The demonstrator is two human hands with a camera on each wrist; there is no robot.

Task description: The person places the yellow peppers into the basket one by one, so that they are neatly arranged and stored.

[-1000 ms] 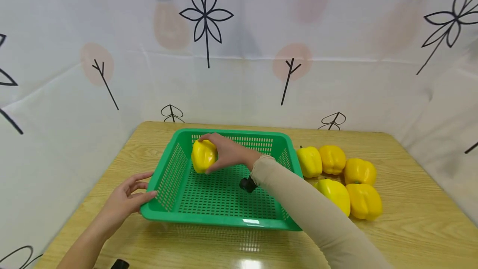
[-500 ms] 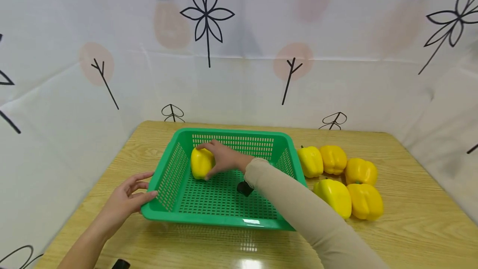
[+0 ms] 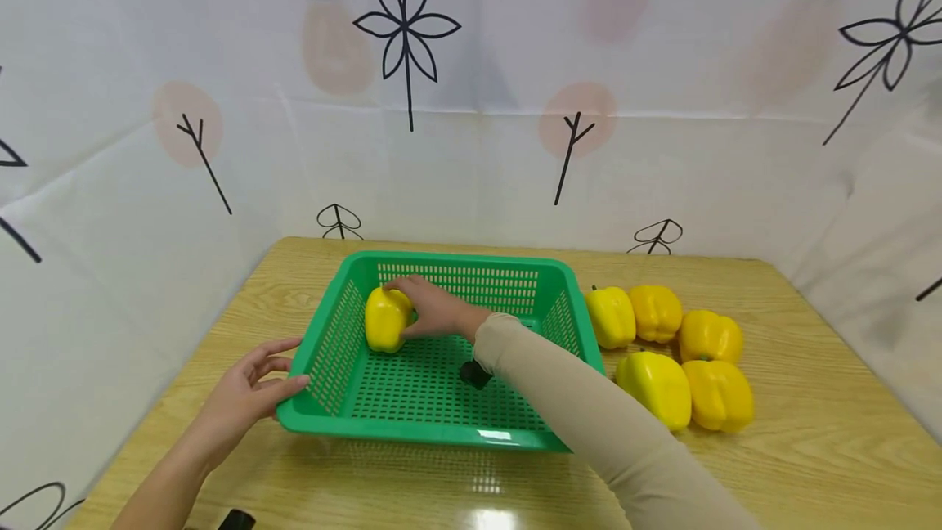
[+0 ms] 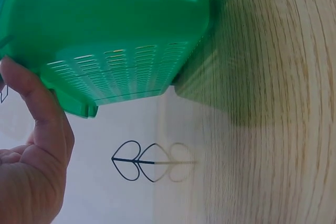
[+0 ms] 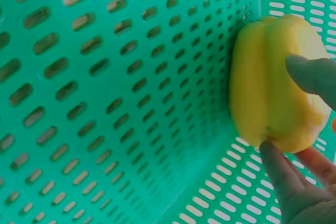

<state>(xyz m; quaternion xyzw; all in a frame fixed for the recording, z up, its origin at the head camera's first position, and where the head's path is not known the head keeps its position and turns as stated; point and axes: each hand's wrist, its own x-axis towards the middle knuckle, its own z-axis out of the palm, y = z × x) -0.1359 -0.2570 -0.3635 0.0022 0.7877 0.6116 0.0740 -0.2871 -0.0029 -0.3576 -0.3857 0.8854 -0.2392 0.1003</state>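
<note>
In the head view, a yellow bell pepper [image 3: 384, 321] stands near the back left corner inside a green plastic basket [image 3: 427, 434]. My right hand [image 3: 437, 309] reaches in over the basket and holds this pepper between thumb and fingers. The right wrist view has the pepper [image 5: 262, 77] low by the slotted wall, one fingertip at its end and another digit on its side. My left hand [image 3: 243, 395] grips the basket's left rim near the front corner. Its thumb lies at the rim, and part of the hand [image 4: 44, 129] shows against the basket's outside in the left wrist view.
To the basket's right, several more yellow bell peppers [image 3: 710, 338] lie grouped on the wooden table [image 3: 824, 440]. A pale curtain [image 3: 471, 170] with plant drawings hangs behind the table. A black wrist-camera piece [image 3: 475, 374] sits under the right wrist.
My right hand has lowered the pepper and shifted it slightly left, toward the basket's left wall. The left hand has stayed at the rim, and the basket stands where it was.
</note>
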